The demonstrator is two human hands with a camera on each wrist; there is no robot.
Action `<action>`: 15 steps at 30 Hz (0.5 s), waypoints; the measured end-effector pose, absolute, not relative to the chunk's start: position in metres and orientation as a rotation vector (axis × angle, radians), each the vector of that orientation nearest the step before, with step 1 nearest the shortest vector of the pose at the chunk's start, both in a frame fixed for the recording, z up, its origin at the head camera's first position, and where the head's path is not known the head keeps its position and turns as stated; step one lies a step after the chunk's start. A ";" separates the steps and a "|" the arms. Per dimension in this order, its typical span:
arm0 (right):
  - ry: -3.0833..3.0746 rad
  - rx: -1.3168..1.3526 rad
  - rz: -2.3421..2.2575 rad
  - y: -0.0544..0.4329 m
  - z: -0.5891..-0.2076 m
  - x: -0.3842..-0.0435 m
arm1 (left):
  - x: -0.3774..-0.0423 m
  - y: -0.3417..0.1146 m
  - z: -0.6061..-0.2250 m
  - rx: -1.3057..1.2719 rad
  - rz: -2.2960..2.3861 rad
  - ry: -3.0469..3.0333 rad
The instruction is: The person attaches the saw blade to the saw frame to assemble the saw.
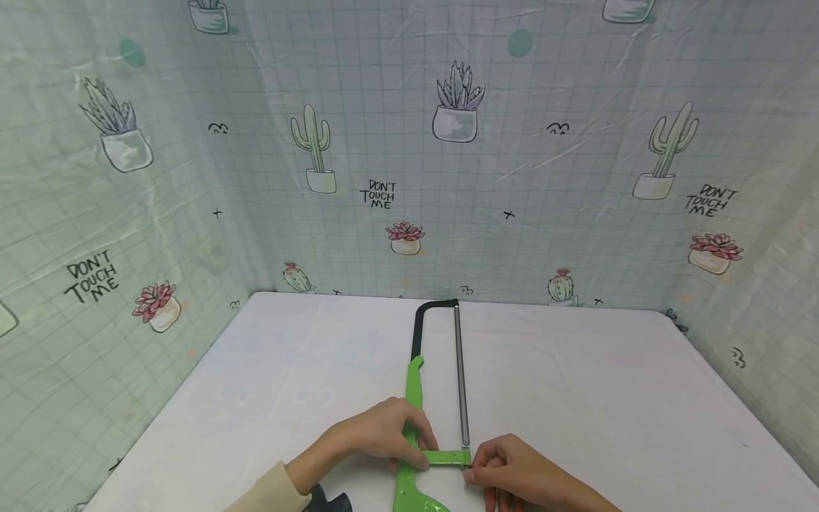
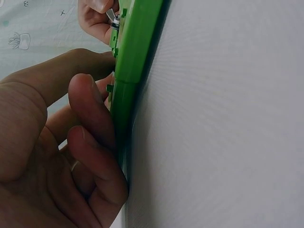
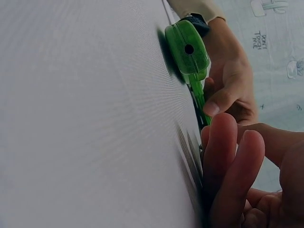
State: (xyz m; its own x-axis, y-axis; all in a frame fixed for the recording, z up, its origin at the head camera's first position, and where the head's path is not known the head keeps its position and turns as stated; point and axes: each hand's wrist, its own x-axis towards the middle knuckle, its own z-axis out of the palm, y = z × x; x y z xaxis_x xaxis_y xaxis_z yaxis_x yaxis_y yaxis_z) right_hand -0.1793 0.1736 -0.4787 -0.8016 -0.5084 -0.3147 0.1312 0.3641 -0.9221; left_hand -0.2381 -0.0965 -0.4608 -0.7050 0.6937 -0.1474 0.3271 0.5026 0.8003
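Observation:
A hacksaw (image 1: 414, 384) with a green handle and a black front bow lies flat on the white table. Its grey blade (image 1: 461, 377) runs along the right side. My left hand (image 1: 390, 430) grips the green frame where the short crosspiece (image 1: 446, 457) branches off, thumb on the near side. At the crosspiece's outer end, my right hand (image 1: 512, 469) pinches a small metal wing nut (image 2: 113, 17) between thumb and index finger. In the right wrist view, the fingers of my right hand (image 3: 228, 166) hide the nut, and the handle's butt end (image 3: 189, 50) shows a round hole.
A dark object (image 1: 329, 500), partly cut off, sits by the left sleeve at the near edge. Behind and beside the white table (image 1: 576, 384) hangs a cloth (image 1: 473, 178) printed with potted cacti.

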 end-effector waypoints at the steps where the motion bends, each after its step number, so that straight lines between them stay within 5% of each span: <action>1: 2.060 -0.327 -1.469 0.173 -0.478 -0.179 | -0.238 -0.097 -0.461 0.841 1.085 2.292; 15: 2.066 -0.363 -1.464 0.173 -0.477 -0.178 | -0.238 -0.097 -0.460 0.845 1.086 2.294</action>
State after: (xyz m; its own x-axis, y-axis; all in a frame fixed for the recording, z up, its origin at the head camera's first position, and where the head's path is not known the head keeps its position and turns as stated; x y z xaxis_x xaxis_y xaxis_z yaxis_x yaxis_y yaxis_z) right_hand -0.1785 0.1730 -0.4766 -0.7975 -0.5258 -0.2959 0.1051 0.3618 -0.9263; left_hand -0.2375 -0.0971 -0.4596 -0.7044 0.6954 -0.1424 0.3306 0.4989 0.8011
